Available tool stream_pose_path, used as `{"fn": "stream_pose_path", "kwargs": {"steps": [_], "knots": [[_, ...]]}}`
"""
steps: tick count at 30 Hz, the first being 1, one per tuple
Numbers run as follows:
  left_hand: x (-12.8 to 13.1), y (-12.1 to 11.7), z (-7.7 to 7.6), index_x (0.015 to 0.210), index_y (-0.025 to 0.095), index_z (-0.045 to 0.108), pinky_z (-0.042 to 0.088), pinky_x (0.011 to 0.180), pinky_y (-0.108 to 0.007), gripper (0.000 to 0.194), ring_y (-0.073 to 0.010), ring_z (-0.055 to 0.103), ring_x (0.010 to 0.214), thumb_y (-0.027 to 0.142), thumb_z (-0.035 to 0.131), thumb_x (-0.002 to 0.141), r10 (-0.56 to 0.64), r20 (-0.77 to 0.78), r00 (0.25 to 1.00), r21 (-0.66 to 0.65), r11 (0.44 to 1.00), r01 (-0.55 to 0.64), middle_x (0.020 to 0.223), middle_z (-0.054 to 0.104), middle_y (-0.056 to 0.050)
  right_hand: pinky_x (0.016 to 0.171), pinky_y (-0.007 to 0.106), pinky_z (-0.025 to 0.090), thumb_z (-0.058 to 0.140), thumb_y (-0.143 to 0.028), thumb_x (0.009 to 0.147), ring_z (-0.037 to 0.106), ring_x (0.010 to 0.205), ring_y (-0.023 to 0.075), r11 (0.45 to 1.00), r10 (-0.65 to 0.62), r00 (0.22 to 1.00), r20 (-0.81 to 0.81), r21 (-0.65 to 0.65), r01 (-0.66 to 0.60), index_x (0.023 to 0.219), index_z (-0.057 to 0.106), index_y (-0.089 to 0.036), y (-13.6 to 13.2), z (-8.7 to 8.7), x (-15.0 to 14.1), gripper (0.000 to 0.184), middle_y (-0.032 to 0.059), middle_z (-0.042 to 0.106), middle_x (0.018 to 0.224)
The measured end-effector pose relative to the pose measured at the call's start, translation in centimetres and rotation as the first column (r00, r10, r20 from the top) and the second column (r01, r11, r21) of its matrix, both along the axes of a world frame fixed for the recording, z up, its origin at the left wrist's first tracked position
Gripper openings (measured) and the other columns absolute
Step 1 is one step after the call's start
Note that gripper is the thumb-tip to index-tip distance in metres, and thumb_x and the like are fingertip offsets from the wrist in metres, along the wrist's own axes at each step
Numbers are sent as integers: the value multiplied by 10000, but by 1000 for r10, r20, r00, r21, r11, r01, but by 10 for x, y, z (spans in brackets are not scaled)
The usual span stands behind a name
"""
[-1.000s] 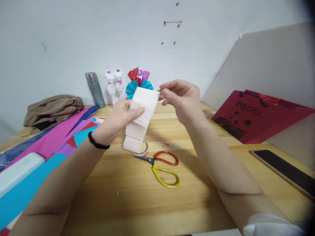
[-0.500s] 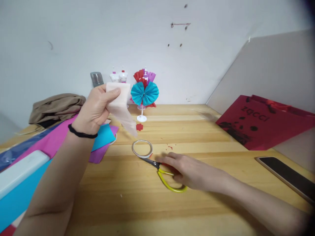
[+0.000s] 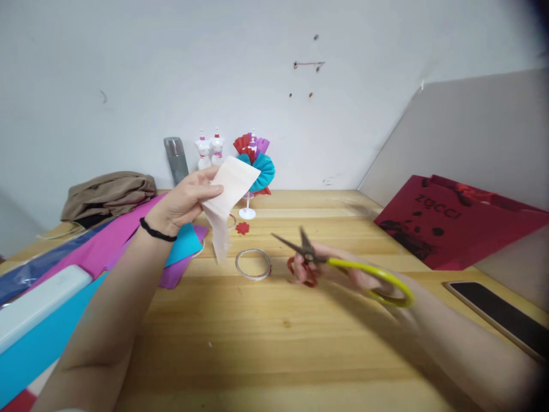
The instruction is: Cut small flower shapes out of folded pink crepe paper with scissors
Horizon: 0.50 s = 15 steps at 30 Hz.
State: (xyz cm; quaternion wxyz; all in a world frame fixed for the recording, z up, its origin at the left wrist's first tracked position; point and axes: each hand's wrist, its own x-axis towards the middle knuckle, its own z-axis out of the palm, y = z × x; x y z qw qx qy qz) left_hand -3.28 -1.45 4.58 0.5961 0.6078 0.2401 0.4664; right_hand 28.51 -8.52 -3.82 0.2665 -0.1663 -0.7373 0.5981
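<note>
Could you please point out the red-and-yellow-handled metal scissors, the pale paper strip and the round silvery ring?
Red-and-yellow-handled metal scissors (image 3: 308,258): head view, pivot.
Pale paper strip (image 3: 234,182): head view, broad upper part.
Round silvery ring (image 3: 254,278): head view, near edge.

Craft workspace: scissors (image 3: 307,256), coloured sheets (image 3: 105,246)

We record one legible marking: the word "zacci" (image 3: 438,206), set in dark lowercase letters on the face of the red carrier bag (image 3: 474,232) at the right (we note its second letter could pass for a q); the lettering slopes downward to the right, above dark printed blotches (image 3: 436,231)
</note>
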Motion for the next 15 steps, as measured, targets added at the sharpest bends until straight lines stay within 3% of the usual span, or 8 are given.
{"fn": "stream_pose_path", "kwargs": {"steps": [3,6,10,15], "knots": [[0,0,-2,1038,119,753,560,606,-203,400,-124,664,598,172,837,651,-65,31,997,2,998,65,781,750,-51,839,398,473,484,-703,888,581,907,220,983,-3,967,-255,-176,-44,1201,539,-211,6,3,-18,586,91,577,1029],[0,0,-4,1035,119,749,570,585,-216,397,-127,665,556,176,842,653,-125,45,991,8,992,125,779,757,-48,812,376,479,517,-640,908,581,835,199,981,-16,930,-367,-185,-56,1165,574,-194,8,17,-35,518,85,601,987],[-1,-1,-4,1038,104,739,569,544,-214,394,-129,667,516,175,837,663,-165,50,985,14,986,165,760,753,-54,801,364,471,533,-635,902,581,831,192,983,40,928,-371,-154,-103,1139,587,-192,10,33,-48,505,89,618,1009],[-1,-2,-4,1035,81,741,577,574,-233,393,-140,669,520,165,835,663,-178,63,982,17,984,177,717,744,-58,761,360,475,551,-638,891,586,807,198,987,8,945,-328,-149,-60,1088,579,-204,11,38,-52,477,86,629,978]]}}
